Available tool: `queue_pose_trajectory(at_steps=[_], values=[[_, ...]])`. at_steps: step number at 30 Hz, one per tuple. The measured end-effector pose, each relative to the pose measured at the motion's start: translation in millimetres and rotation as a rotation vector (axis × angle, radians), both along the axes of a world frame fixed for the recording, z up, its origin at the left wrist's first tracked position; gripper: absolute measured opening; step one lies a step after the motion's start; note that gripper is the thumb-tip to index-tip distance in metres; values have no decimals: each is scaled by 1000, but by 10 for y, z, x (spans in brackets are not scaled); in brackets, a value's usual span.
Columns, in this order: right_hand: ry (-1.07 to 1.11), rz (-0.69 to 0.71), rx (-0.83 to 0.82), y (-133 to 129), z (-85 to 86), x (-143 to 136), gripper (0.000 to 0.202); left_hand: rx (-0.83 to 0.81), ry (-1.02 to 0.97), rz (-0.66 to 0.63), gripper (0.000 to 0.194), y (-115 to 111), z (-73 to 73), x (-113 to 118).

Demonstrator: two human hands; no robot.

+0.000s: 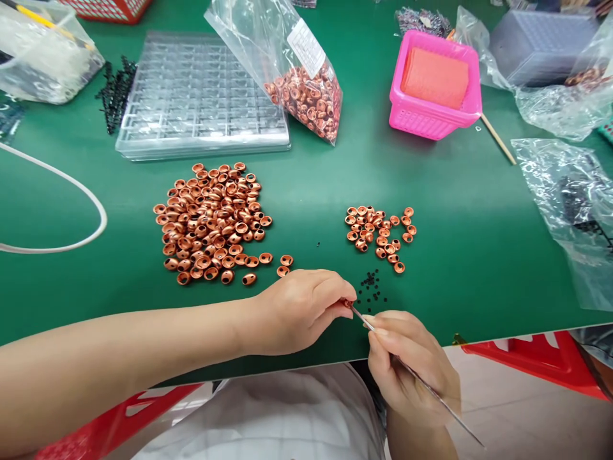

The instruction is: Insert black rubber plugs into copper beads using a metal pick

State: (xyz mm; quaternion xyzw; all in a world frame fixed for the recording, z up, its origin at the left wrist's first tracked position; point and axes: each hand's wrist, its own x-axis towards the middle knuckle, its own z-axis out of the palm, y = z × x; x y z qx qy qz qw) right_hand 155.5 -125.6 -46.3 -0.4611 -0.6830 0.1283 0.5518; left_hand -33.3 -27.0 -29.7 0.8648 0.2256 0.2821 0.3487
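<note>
Near the table's front edge, my left hand [306,310] pinches a small copper-coloured cup [348,303] between thumb and forefinger; the fingers hide most of it. My right hand [414,367] is closed around a thin metal pick [433,393], held like a pen. The pick's tip meets the cup in my left hand. Just beyond the fingertips lies a scatter of tiny black pieces [371,281]. Left of my hands is a large heap of copper-coloured cups [215,220]. A smaller group of the same cups [380,233] lies at the right.
Behind the heap stand stacked clear trays [196,102], with a plastic bag of cups [311,102] leaning on them. A pink basket [435,121] holds an orange-red sponge [435,76]. A wooden stick [498,138], a plastic bag [565,191] and a white cable [98,207] lie around.
</note>
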Motion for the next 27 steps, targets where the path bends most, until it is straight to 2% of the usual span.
queue_pose_trajectory(at_steps=[4,11,27], values=[[-28,-13,19,18,4,-2,44,-29,11,-12,6,15,-24,19],[-4,-20,6,22,-7,-14,44,22,-1,-71,18,37,41,25],[94,-44,19,6,-30,-26,47,-85,31,-21,9,73,-11,-5]])
